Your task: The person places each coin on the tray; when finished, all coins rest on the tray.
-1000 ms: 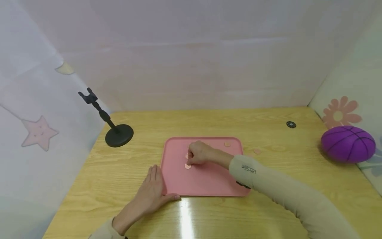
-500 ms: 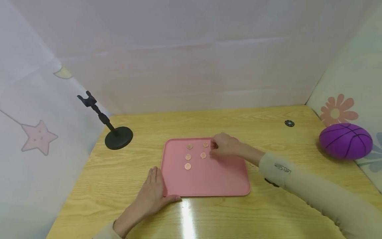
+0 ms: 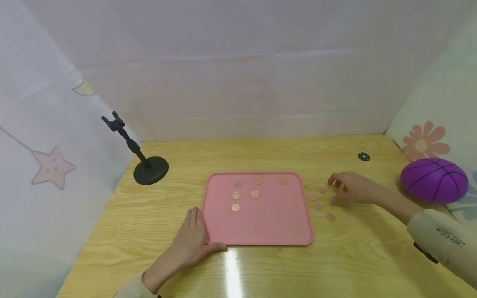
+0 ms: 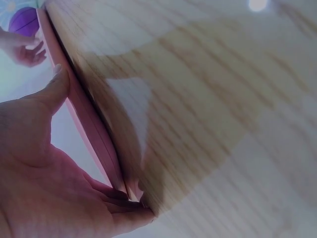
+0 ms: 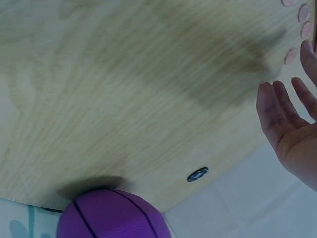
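A pink tray lies on the wooden table with several copper-coloured coins on it, set out in a left column, a pair beside it and one at the upper right. At the tray's lower left corner my left hand rests with straight fingers along the side and the thumb along the front edge; the left wrist view shows the palm against the rim. To the right of the tray, several loose coins lie on the table. Above the table beside them hovers my right hand, fingers loosely bent, holding nothing.
A black stand with a forked top is at the back left. A black chip lies at the back right, near a purple ball. Patterned cloth walls border the table's back and sides.
My right hand has moved from over the coins on the tray rightward, off the tray, to beside the loose coins. The coins on the tray are uncovered. My left hand has stayed in place.
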Available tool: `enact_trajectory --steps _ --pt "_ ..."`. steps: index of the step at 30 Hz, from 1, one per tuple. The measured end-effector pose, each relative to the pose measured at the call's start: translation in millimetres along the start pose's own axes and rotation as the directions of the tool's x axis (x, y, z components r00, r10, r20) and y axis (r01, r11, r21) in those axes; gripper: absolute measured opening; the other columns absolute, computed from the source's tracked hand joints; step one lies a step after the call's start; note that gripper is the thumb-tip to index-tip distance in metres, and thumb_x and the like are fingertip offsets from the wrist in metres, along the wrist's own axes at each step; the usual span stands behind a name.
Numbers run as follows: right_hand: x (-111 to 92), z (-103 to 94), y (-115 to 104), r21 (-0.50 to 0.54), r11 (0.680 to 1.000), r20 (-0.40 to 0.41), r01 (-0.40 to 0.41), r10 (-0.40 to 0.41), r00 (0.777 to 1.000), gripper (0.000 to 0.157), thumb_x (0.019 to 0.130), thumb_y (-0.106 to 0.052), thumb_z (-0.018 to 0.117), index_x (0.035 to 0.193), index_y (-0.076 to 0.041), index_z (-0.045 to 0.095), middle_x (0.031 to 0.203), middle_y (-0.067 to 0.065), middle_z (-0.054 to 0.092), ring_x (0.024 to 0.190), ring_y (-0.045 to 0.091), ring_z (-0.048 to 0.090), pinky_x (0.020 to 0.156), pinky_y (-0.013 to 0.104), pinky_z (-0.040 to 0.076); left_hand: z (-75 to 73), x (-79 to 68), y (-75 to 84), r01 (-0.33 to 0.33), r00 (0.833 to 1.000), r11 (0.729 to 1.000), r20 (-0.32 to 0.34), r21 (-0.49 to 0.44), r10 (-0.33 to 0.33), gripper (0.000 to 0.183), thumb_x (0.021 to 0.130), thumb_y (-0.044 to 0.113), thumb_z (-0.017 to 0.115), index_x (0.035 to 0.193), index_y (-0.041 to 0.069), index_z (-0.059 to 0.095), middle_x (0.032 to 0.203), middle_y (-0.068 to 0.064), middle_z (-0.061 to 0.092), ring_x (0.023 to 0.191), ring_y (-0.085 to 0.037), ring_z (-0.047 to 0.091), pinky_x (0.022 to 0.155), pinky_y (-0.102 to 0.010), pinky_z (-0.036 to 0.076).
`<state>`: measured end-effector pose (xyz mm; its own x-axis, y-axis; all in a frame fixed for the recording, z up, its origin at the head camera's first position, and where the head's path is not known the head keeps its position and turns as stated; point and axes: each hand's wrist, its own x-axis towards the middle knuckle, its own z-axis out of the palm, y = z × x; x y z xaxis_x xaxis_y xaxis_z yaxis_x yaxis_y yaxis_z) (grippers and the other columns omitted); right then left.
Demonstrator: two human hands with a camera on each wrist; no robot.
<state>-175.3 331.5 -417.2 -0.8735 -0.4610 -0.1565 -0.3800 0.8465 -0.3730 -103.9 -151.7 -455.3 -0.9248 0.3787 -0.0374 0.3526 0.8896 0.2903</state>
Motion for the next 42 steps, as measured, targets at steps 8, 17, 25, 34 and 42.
enact_trajectory --steps 8,17,25,34,42 --pt "-8 10.3 1 0.067 0.996 0.012 0.053 -0.054 0.998 0.051 0.074 -0.037 0.083 0.106 -0.003 0.063 0.098 0.009 0.064 0.086 0.022 0.061 0.071 0.034 0.054 0.0 1.0 1.3 -0.001 1.000 1.000 -0.004 -0.009 0.001 0.126 0.073 0.069 0.070 0.143 -0.022 0.020 0.144 -0.045 0.023 0.137 -0.055 0.023 0.113 -0.057 0.026" --pt "0 17.9 -3 0.024 0.997 0.009 0.073 -0.074 0.997 0.026 0.079 -0.024 0.082 0.093 -0.011 0.066 0.083 -0.003 0.059 0.075 0.013 0.054 0.064 0.028 0.048 1.2 -0.7 0.8 -0.005 1.000 1.000 -0.007 -0.013 0.005 0.125 0.073 0.069 0.070 0.141 -0.024 0.020 0.143 -0.046 0.023 0.136 -0.055 0.023 0.113 -0.057 0.025" --pt "5 26.2 -8 0.028 0.996 -0.035 0.081 -0.080 0.996 0.025 0.083 -0.031 0.079 0.089 -0.012 0.064 0.072 -0.008 0.052 0.065 0.008 0.046 0.057 0.024 0.042 -3.0 -2.0 2.1 -0.009 1.000 1.000 0.001 -0.022 0.009 0.124 0.074 0.068 0.069 0.141 -0.024 0.020 0.142 -0.047 0.024 0.136 -0.056 0.023 0.112 -0.057 0.026" --pt "13 30.1 -18 0.023 0.998 -0.087 0.065 -0.063 0.994 0.029 0.084 -0.032 0.077 0.095 -0.007 0.064 0.075 -0.006 0.057 0.068 0.008 0.052 0.061 0.028 0.048 -2.9 -1.0 0.9 -0.003 1.000 1.000 0.008 -0.026 0.003 0.126 0.074 0.068 0.070 0.142 -0.023 0.018 0.144 -0.046 0.021 0.137 -0.055 0.021 0.113 -0.057 0.025" --pt "22 32.6 -25 -0.005 0.996 -0.125 0.094 -0.094 0.988 0.018 0.086 -0.023 0.075 0.090 -0.010 0.064 0.076 -0.001 0.055 0.067 0.011 0.048 0.059 0.027 0.046 -1.8 -1.9 1.5 -0.005 1.000 1.000 0.007 -0.017 0.005 0.125 0.074 0.069 0.069 0.142 -0.024 0.019 0.144 -0.047 0.021 0.136 -0.056 0.022 0.112 -0.057 0.026"
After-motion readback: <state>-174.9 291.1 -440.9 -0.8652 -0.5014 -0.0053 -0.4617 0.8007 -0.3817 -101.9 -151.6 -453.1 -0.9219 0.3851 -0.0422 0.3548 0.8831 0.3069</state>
